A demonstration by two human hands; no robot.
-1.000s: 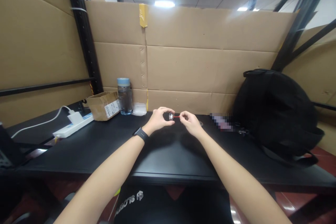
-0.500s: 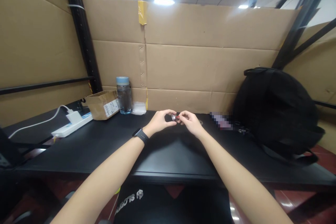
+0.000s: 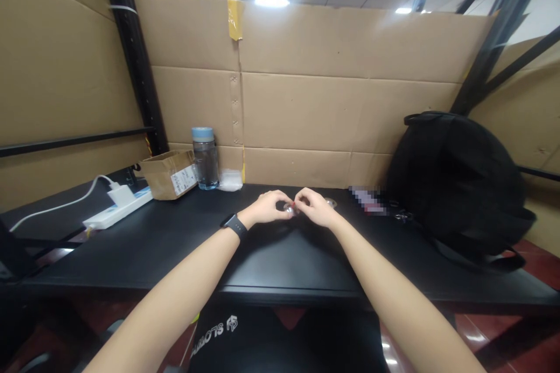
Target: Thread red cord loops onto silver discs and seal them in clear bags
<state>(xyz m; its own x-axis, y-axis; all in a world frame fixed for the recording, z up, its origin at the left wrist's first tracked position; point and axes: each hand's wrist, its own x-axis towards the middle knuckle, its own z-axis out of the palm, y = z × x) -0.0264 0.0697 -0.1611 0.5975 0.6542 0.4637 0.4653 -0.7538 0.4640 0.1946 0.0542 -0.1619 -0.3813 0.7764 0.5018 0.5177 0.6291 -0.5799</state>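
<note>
Pinching together at the middle of the black desk (image 3: 144, 245), both hands meet fingertip to fingertip over something tiny: the left hand (image 3: 268, 208) curls its thumb and forefinger around a small shiny round piece (image 3: 289, 207), and the right hand (image 3: 315, 207) closes in from the other side, its fingers nipped on the same piece, with a speck of red just showing between them. It is too small to tell what that red bit is. Both hands sit low, just above or on the desktop, likely for steadiness while working something so small. A dark watch (image 3: 233, 225) wraps the left wrist. Back along the cardboard wall (image 3: 332, 105) stand a water bottle (image 3: 205, 158) with a pale blue cap, a crumpled clear bag (image 3: 230, 180) just beside it, and an open cardboard box (image 3: 168, 173) to its left. A white power strip (image 3: 117, 208) lies near the desk's left edge, cable trailing off. Over on the right, a black backpack (image 3: 459, 186) slumps against the wall, well apart from the hands. Dark metal racking (image 3: 131, 52) frames the booth, ceiling lights glaring above.
</note>
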